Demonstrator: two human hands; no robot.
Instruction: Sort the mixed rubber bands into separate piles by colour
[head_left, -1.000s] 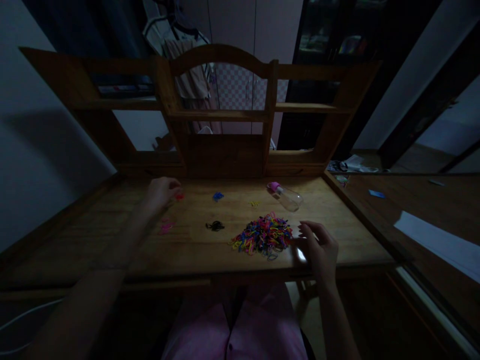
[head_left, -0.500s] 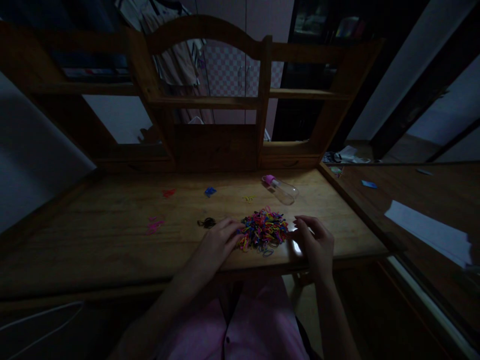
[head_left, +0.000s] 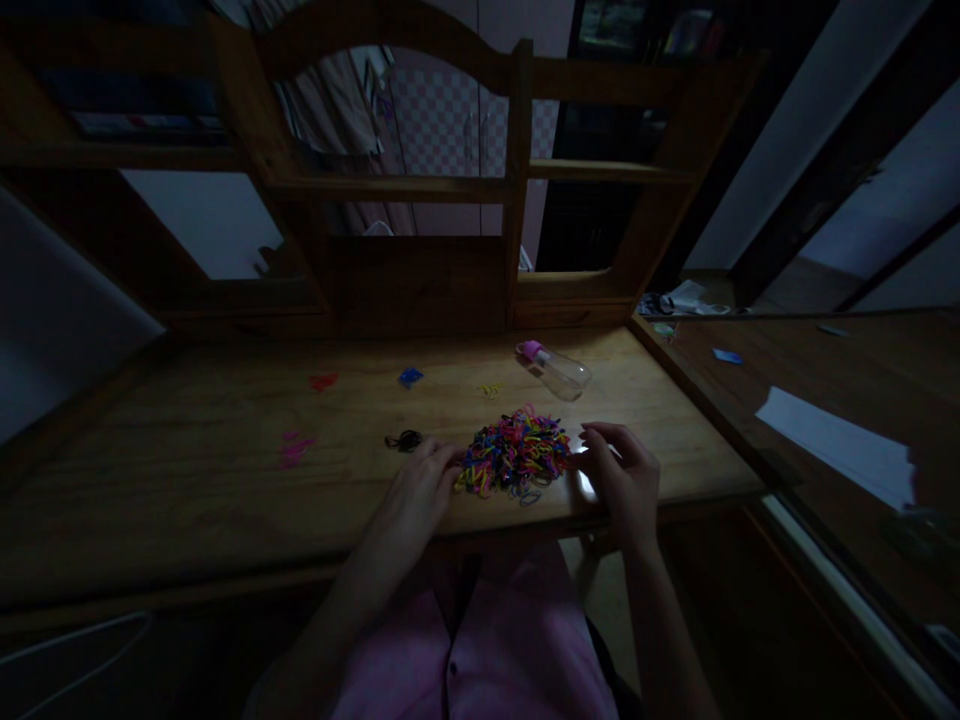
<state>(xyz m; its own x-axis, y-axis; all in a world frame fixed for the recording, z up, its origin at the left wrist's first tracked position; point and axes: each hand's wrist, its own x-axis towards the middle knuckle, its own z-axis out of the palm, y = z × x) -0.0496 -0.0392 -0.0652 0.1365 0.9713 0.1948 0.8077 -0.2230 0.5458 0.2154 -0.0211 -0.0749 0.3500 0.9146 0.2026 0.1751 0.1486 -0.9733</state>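
A heap of small multicoloured rubber bands [head_left: 516, 455] lies near the front edge of a wooden desk [head_left: 225, 490]. My left hand [head_left: 420, 485] rests at the heap's left edge, fingers curled and touching the bands. My right hand [head_left: 621, 475] sits at the heap's right side with fingers bent and slightly apart, nothing visible in them. Small sorted piles lie further back: black [head_left: 405, 440], pink [head_left: 296, 447], red [head_left: 324, 381], blue [head_left: 410, 376] and yellow [head_left: 490, 390]. The room is dim.
A clear bottle with a pink cap [head_left: 555, 368] lies on its side behind the heap. A wooden hutch with shelves [head_left: 420, 190] rises at the desk's back. To the right stands a second table with white paper [head_left: 832, 445] and small items [head_left: 679, 298].
My left hand came back from the red pile at the far left to the heap's left edge. The view tilted down a little. My right hand stayed by the heap.
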